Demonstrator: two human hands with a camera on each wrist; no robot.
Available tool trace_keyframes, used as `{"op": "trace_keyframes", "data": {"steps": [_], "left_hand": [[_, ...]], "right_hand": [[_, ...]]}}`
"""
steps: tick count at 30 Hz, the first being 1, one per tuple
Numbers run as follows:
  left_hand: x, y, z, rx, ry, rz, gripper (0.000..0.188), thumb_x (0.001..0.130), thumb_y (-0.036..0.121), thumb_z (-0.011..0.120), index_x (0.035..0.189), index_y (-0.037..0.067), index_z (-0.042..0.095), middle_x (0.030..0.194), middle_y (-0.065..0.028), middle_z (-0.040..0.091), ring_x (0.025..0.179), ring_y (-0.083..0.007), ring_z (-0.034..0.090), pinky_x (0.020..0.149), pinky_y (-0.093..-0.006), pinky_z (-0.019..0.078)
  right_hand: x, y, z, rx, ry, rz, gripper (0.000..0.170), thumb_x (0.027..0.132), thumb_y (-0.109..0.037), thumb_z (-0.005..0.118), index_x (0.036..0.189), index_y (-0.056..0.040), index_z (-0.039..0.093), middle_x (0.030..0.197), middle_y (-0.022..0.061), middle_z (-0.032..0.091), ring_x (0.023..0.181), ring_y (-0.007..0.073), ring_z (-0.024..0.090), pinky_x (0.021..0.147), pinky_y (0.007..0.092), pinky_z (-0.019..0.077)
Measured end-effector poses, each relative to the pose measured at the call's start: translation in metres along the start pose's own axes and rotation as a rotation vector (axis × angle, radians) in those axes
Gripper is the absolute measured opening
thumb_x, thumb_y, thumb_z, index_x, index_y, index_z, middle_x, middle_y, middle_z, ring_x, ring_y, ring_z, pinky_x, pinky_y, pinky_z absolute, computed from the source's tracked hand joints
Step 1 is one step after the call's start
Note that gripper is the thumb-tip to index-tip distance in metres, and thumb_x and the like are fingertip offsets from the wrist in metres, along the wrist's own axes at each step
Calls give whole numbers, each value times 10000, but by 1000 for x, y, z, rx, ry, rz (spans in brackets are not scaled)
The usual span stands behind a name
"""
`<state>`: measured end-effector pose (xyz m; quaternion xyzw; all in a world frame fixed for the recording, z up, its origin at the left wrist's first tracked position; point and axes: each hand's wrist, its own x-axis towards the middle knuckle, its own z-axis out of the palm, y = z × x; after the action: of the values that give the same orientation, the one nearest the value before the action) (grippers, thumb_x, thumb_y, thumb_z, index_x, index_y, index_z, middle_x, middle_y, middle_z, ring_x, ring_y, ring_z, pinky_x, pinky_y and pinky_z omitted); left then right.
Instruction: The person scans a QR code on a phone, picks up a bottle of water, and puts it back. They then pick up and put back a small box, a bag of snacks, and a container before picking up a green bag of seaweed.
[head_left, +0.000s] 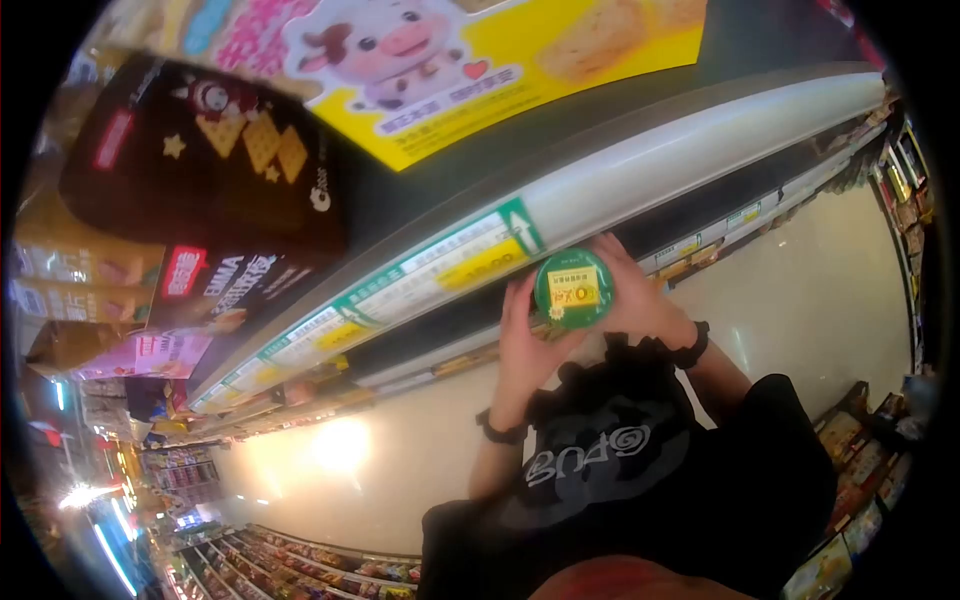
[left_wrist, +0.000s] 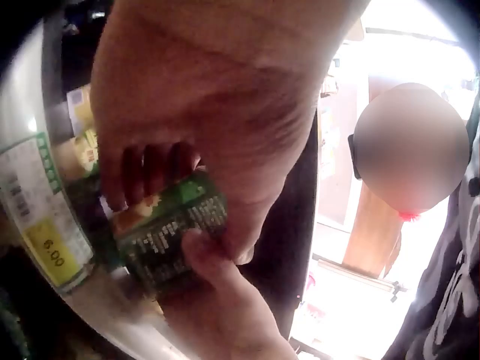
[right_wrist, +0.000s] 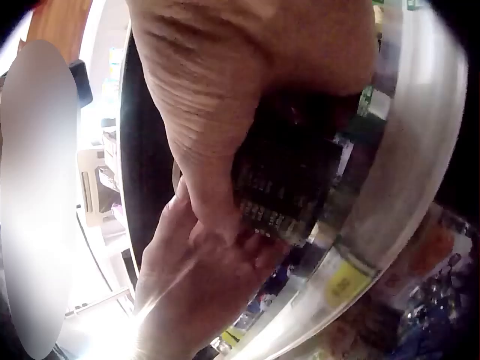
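Both hands hold a green round canister with a yellow label on its top, in front of a store shelf. My left hand grips it from the left side, and my right hand wraps its right side. Seen from the left wrist, white print covers the canister's side, and the right hand's thumb lies across it. The right wrist view shows the canister dark, in the shade of the right hand, with the left hand below.
A shelf edge with price tags runs diagonally just beyond the hands. Above it stand a yellow box with a cartoon cow and dark brown cracker packages. Pale floor and further stocked shelves lie beyond.
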<state>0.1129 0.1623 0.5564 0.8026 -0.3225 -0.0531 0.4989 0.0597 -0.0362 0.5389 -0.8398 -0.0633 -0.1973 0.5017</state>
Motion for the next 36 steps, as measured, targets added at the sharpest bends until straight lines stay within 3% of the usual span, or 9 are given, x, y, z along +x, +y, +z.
{"op": "trace_keyframes", "data": {"steps": [4,5,8,15,25,36], "left_hand": [[18,-6,8,-40,34,-16,836,687,100,903,1401,2,479,1307,-160,546,1203,-298,575,1007,-407,483],[17,-20,14,-190,29,-64,820,721,69,878,1425,2,463,1339,-152,520,1243,-277,556,1036,-406,474],[15,-43,16,-40,26,-17,795,745,34,853,1432,-12,456,1376,-143,487,1257,-256,550,1039,-396,490],[17,-47,15,-277,-7,-122,593,799,-39,797,1336,-59,547,1242,-120,611,1077,-204,666,902,-332,579],[1,-67,18,94,52,-57,481,805,17,817,1241,-47,625,1139,-138,698,980,-178,711,869,-313,568],[8,-41,23,88,51,-18,534,807,25,813,1279,-61,579,1136,-138,672,1001,-184,688,873,-311,554]], "right_hand": [[9,3,-1,124,88,140,842,593,-237,899,1317,-10,533,1236,204,583,1193,416,523,1041,456,433],[9,6,-1,118,80,157,838,595,-231,897,1317,-8,535,1244,209,585,1200,416,530,1040,454,440],[12,17,-3,115,58,179,820,596,-220,892,1308,-4,548,1252,220,595,1204,417,551,1031,450,458],[21,12,-7,150,102,179,738,606,-224,893,1248,-12,595,1185,217,634,1162,415,583,1003,453,473],[6,27,4,78,76,203,682,640,-261,894,1218,-39,608,1181,218,644,1143,433,583,985,465,474],[3,26,2,53,66,192,697,639,-290,891,1221,-28,610,1112,212,667,1079,418,624,932,448,521]]}}
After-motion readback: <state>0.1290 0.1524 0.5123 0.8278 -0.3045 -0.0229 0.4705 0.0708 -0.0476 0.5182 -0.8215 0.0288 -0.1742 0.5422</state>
